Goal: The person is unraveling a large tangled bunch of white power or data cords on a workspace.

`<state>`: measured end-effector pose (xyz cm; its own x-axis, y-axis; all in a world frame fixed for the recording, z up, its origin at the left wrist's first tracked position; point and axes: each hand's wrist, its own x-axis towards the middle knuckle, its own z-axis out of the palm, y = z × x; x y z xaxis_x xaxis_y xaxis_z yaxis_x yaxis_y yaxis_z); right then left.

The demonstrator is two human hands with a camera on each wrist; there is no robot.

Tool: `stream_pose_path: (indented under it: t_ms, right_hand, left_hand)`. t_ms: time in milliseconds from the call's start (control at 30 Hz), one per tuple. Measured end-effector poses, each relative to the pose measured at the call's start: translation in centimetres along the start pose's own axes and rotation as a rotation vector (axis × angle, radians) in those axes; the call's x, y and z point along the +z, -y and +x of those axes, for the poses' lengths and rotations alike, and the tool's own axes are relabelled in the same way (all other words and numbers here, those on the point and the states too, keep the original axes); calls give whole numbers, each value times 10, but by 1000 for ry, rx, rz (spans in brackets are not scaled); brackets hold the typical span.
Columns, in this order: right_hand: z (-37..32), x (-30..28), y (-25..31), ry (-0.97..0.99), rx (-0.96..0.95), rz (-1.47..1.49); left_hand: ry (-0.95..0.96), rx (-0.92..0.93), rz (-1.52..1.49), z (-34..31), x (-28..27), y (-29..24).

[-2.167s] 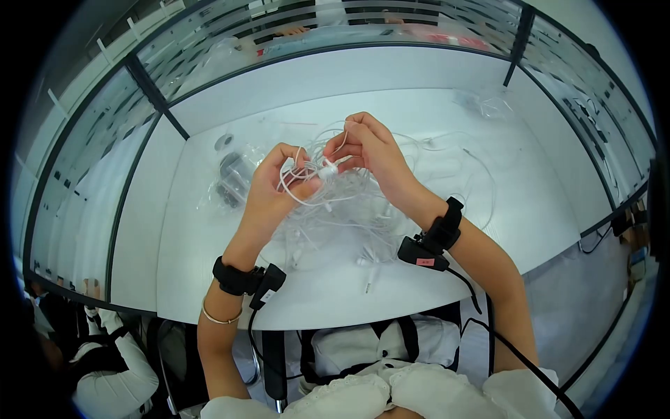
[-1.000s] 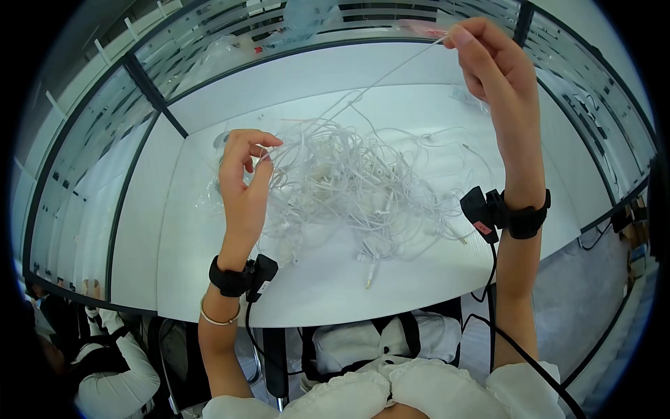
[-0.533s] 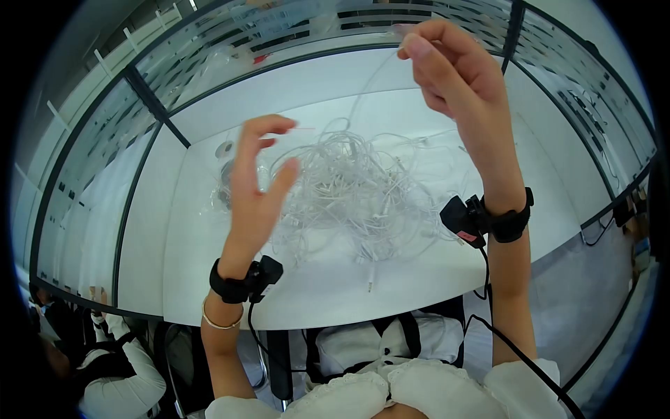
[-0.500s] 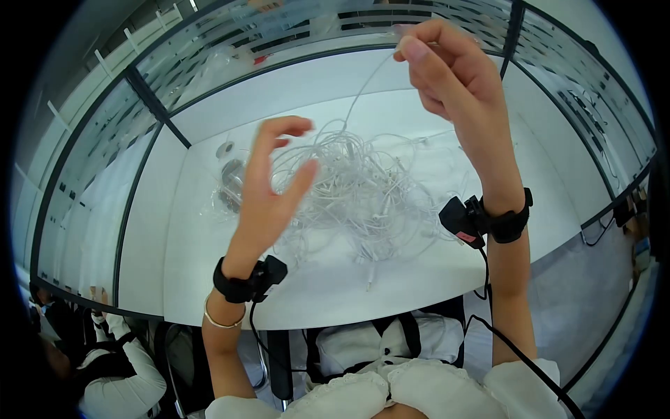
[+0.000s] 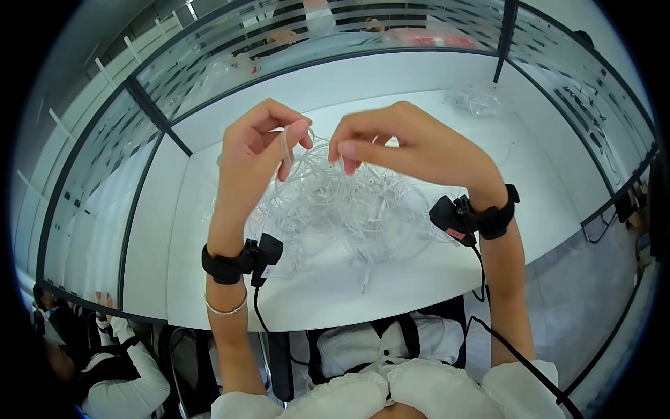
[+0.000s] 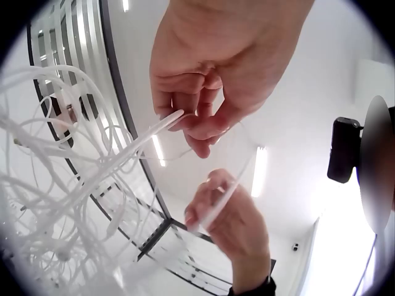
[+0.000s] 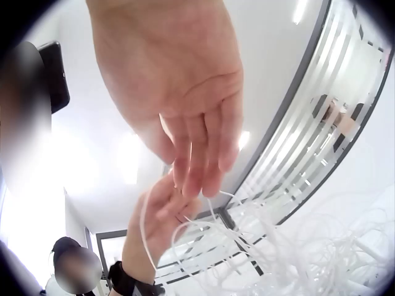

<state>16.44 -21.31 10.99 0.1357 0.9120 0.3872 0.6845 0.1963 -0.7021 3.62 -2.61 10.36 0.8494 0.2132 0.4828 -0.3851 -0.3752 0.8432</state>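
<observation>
Head view: two hands raised over a heap of white cable

Head view. At the far right of the white table [image 5: 192, 237], a crumpled clear plastic bag [image 5: 476, 100], well apart from the work. Round the table, a glass partition [image 5: 84, 181] with frosted stripes and dark frames. At the near edge of the heap, a jack plug [image 5: 363, 285] lying bare on the tabletop. In the middle of the table, the cable tangle [image 5: 349, 206]: thin white leads, looped and knotted, its far part hidden behind both hands. Above it, the left hand [image 5: 259, 140], thumb and fingers curled, pinching a loop drawn up from the heap. Just beside, the right hand [image 5: 405, 146], fingertips turned down onto a strand.

Left wrist view. Against a white ceiling [image 6: 290, 111] with strip lights, left fingers nipping a white lead. Below, right thumb and fingers closed on a strand.

Right wrist view. Right fingers nearly straight and together, a thin strand at their tips; grip not clear from here. Beyond, more white loops over the table.
</observation>
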Motion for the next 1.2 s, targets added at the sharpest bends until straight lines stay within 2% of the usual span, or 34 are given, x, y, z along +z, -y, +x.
stream_pose_path:
  t_ms: [67, 167, 200, 333, 433, 567, 733, 833, 967, 1100, 1200]
  right_hand:
    - [8, 2, -12, -115, 2, 59]
    - [22, 18, -23, -326, -99, 1]
    - [26, 22, -27, -294, -147, 9]
    - [44, 35, -18, -167, -101, 97]
    - [47, 40, -17, -269, -91, 148]
    - [47, 33, -22, -328, -128, 100]
    - [35, 14, -12, -261, 48, 268]
    - [31, 6, -21, -326, -63, 100]
    - [27, -6, -25, -363, -18, -70]
    - [26, -7, -28, -514, -80, -289]
    - [25, -8, -37, -561, 17, -313]
  left_hand:
    - [36, 16, 42, 6, -10, -5]
    - [50, 51, 79, 11, -23, -19]
    - [60, 55, 58, 12, -25, -22]
    - [46, 111, 32, 11, -26, -28]
    - [41, 139, 43, 9, -27, -27]
    - [-2, 55, 103, 4, -36, -25]
    - [-7, -15, 172, 3, -44, -21]
    - [26, -32, 213, 4, -41, -14]
    - [99, -143, 331, 5, -39, -11]
    - [141, -62, 307, 8, -40, 0]
    - [88, -23, 258, 7, -41, -8]
